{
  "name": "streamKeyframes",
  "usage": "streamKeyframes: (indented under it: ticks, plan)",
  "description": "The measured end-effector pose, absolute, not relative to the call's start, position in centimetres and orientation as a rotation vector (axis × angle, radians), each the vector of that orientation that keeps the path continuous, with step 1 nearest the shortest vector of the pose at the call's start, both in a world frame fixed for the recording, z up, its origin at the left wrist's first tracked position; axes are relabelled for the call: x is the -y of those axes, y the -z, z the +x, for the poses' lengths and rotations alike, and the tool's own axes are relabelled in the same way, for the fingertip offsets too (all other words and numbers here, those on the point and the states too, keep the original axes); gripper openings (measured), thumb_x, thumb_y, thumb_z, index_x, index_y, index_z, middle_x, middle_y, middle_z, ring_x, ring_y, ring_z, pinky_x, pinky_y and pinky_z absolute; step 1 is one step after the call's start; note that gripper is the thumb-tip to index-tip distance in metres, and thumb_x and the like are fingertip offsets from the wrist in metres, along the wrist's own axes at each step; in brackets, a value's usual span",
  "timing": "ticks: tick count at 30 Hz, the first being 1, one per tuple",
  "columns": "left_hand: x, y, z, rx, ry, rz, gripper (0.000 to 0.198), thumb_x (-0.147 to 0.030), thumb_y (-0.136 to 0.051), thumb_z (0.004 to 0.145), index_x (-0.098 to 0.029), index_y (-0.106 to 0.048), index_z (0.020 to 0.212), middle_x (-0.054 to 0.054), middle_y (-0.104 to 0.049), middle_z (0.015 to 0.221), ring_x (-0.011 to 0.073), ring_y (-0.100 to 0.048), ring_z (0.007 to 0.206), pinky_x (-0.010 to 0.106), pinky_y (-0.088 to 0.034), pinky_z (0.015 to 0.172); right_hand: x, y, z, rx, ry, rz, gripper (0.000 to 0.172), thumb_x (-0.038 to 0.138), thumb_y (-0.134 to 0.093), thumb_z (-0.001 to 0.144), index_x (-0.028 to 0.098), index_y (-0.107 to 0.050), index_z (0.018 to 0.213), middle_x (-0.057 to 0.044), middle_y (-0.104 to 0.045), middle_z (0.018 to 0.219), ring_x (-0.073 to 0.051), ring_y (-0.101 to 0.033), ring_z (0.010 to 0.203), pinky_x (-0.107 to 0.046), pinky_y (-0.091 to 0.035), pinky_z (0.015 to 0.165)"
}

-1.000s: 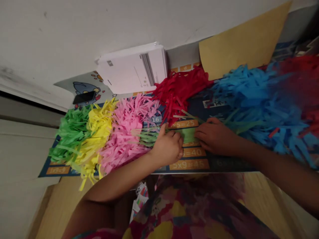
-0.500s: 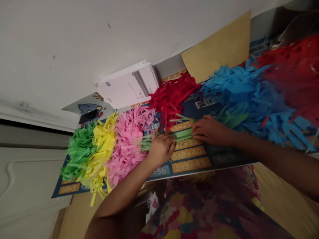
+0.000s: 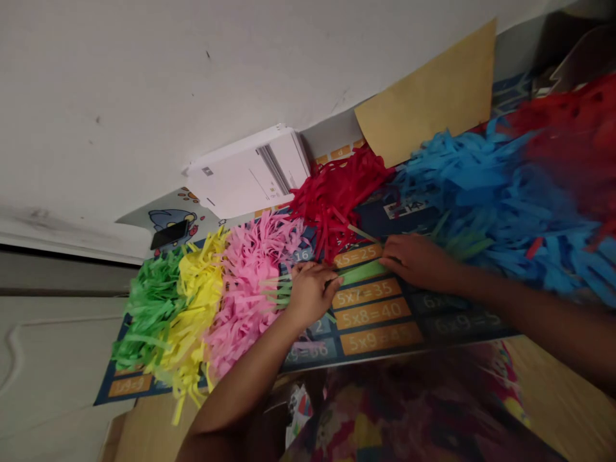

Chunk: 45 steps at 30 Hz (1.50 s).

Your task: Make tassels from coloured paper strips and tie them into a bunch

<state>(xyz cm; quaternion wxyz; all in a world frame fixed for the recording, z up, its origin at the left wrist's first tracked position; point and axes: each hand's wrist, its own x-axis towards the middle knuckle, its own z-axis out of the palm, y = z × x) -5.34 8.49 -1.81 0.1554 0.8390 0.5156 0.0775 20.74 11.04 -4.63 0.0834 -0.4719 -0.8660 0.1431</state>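
My left hand [image 3: 310, 294] has its fingers closed on the left part of a light green fringed paper strip [image 3: 360, 273], with thin green fringes poking out beyond it over the pink fringed paper [image 3: 250, 282]. At the strip's other end, my right hand [image 3: 411, 256] pinches it with bent fingers. Between both hands the strip lies nearly flat over a mat [image 3: 418, 340] printed with times tables. Behind the hands sits a dark red bunch of fringed paper [image 3: 341, 189]. More green fringe shows past my right hand, beside the blue fringed paper [image 3: 466, 173].
Yellow fringed paper [image 3: 199, 289] and green fringed paper [image 3: 154, 298] lie at the left. A white box [image 3: 245, 170], a dark phone [image 3: 169, 235] and a tan sheet [image 3: 433, 96] rest by the wall. Red fringed paper [image 3: 577, 141] is piled far right.
My left thumb has come down towards the strip, and its fingers have shifted slightly. The strip stays between both hands. The whole view has tilted up a little.
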Motion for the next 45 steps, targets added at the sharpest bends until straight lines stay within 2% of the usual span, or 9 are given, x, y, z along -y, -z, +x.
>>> streamKeyframes:
  ticks: [8, 20, 23, 26, 30, 34, 38, 42, 45]
  plan:
    - [-8.6, 1.9, -4.7, -1.577, -0.177, 2.423, 0.022, -0.033, -0.056, 0.093, -0.021, -0.07, 0.079, 0.005, -0.075, 0.094, 0.0244, -0.061, 0.093, 0.046, -0.037, 0.087, -10.7, 5.0, 20.7, 2.549, -0.337, -1.414, 0.023, 0.029, -0.053, 0.094, 0.018, -0.065, 0.078, -0.006, -0.063, 0.084, -0.022, -0.059, 0.078, -0.033, -0.033, 0.071]
    - [-8.9, 2.1, -4.6, -1.588, -0.135, 2.412, 0.021, -0.032, -0.058, 0.09, -0.022, -0.067, 0.074, 0.004, -0.074, 0.088, 0.0245, -0.061, 0.089, 0.045, -0.037, 0.084, -10.8, 5.4, 20.6, 2.546, -0.32, -1.413, 0.024, 0.03, -0.052, 0.093, 0.019, -0.063, 0.075, -0.007, -0.062, 0.081, -0.023, -0.059, 0.078, -0.034, -0.032, 0.07]
    - [-8.9, 2.3, -4.8, -1.603, -0.223, 2.411, 0.012, -0.031, -0.063, 0.087, -0.021, -0.068, 0.09, 0.005, -0.072, 0.091, 0.024, -0.06, 0.091, 0.043, -0.039, 0.085, -10.8, 5.6, 20.7, 2.498, -0.345, -1.412, 0.021, 0.03, -0.054, 0.091, 0.019, -0.062, 0.075, -0.006, -0.062, 0.079, -0.022, -0.058, 0.075, -0.033, -0.032, 0.07]
    - [-8.9, 2.6, -5.2, -1.438, -0.374, 2.601, 0.02, -0.028, -0.06, 0.091, -0.022, -0.066, 0.109, 0.007, -0.069, 0.11, 0.0241, -0.056, 0.105, 0.042, -0.039, 0.091, -10.8, 5.5, 20.9, 2.438, -0.293, -1.362, 0.015, 0.027, -0.055, 0.09, 0.018, -0.065, 0.084, -0.007, -0.066, 0.086, -0.022, -0.058, 0.079, -0.033, -0.032, 0.072]
    - [-8.4, 2.4, -5.2, -1.103, -0.33, 2.933, 0.017, -0.024, -0.053, 0.098, -0.024, -0.068, 0.106, 0.001, -0.072, 0.104, 0.0202, -0.054, 0.106, 0.043, -0.033, 0.101, -10.2, 4.5, 20.9, 2.55, -0.01, -1.069, 0.016, 0.017, -0.055, 0.089, 0.021, -0.07, 0.092, -0.006, -0.071, 0.1, -0.024, -0.056, 0.093, -0.038, -0.028, 0.082]
    - [-7.6, 1.3, -4.0, -1.121, -0.267, 3.121, 0.019, -0.03, -0.054, 0.095, -0.019, -0.069, 0.098, 0.006, -0.068, 0.114, 0.0245, -0.052, 0.113, 0.049, -0.028, 0.108, -9.4, 3.3, 20.1, 2.694, 0.082, -0.899, 0.01, 0.022, -0.059, 0.089, 0.018, -0.068, 0.086, -0.007, -0.07, 0.09, -0.024, -0.053, 0.095, -0.043, -0.024, 0.087]
    - [-7.6, 0.9, -2.8, -1.133, -0.16, 3.195, 0.025, -0.034, -0.055, 0.093, -0.017, -0.069, 0.082, 0.008, -0.068, 0.097, 0.0255, -0.054, 0.1, 0.05, -0.032, 0.104, -9.8, 2.9, 19.4, 2.783, 0.165, -0.866, 0.015, 0.016, -0.057, 0.09, 0.017, -0.064, 0.077, -0.005, -0.067, 0.08, -0.022, -0.051, 0.089, -0.042, -0.024, 0.084]
    - [-8.1, 1.5, -2.5, -1.22, -0.151, 3.169, 0.025, -0.038, -0.056, 0.091, -0.016, -0.068, 0.086, 0.008, -0.068, 0.089, 0.0257, -0.054, 0.093, 0.051, -0.032, 0.103, -10.5, 2.9, 19.4, 2.749, 0.076, -0.953, 0.017, 0.018, -0.056, 0.092, 0.016, -0.064, 0.076, -0.005, -0.067, 0.079, -0.02, -0.05, 0.086, -0.042, -0.023, 0.083]
    - [-8.3, 1.9, -2.6, -1.245, -0.194, 3.172, 0.021, -0.034, -0.055, 0.092, -0.017, -0.067, 0.085, 0.007, -0.068, 0.085, 0.0247, -0.054, 0.09, 0.051, -0.032, 0.101, -10.4, 2.7, 19.3, 2.715, 0.063, -1.001, 0.02, 0.017, -0.053, 0.093, 0.015, -0.064, 0.077, -0.006, -0.067, 0.079, -0.02, -0.051, 0.086, -0.042, -0.022, 0.083]
